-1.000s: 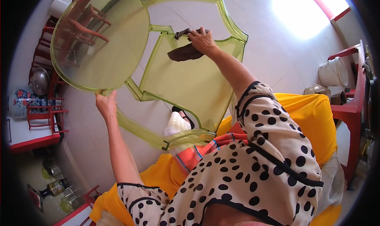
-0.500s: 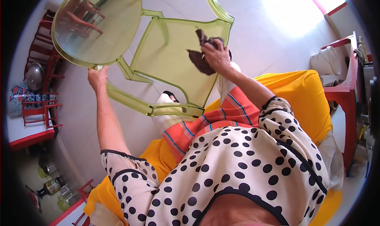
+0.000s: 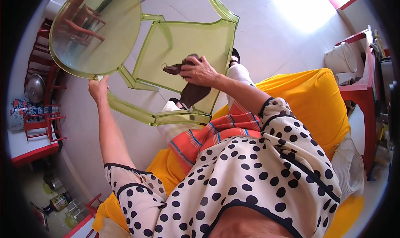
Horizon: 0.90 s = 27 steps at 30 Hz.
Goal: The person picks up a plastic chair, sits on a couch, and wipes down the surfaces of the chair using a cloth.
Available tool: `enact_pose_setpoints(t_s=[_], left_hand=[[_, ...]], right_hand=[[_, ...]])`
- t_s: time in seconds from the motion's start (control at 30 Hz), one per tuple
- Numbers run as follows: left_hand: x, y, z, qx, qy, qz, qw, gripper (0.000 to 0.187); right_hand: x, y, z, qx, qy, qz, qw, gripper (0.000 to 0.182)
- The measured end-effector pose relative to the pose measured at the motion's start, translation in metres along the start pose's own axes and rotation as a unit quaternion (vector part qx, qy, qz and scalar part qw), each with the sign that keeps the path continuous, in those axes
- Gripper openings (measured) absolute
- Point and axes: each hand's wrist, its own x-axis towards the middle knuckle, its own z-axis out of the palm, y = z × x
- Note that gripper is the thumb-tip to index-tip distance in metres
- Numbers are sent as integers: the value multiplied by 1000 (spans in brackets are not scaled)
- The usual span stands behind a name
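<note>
A see-through green plastic chair (image 3: 183,38) with a round back is tipped in front of me, its seat facing up toward me. My left hand (image 3: 99,89) is closed on the lower rim of the round chair back (image 3: 98,33). In my right hand (image 3: 200,72) a dark brown cloth (image 3: 195,95) is bunched up, one end pointing left and a flap hanging down. This hand is over the lower part of the seat. My feet and light trouser legs show beneath and beside the chair.
A yellow-draped seat (image 3: 308,100) is under me, and a red striped cloth (image 3: 221,131) lies over my lap. On the right stand a red table (image 3: 362,88) and a white bucket (image 3: 341,58). Red chairs (image 3: 41,56) and a metal lid (image 3: 36,88) are at the left.
My right hand has moved left and down across the seat with the brown cloth. The chair and my left hand have shifted slightly left in view.
</note>
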Motion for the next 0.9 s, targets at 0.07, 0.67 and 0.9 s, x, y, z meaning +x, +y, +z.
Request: enact_pose_setpoints(t_s=[0.07,0.67,0.9], left_hand=[[-2,1,0,-2,1,3,1000,46],[-1,1,1,-26,-11,-5,1000,35],[11,-13,6,-15,-13,-16,1000,42]], right_hand=[[20,18,10,-13,6,42,999,29],[-55,-33,-11,0,98,11,995,24],[-55,63,-17,-56,252,344,903,31]])
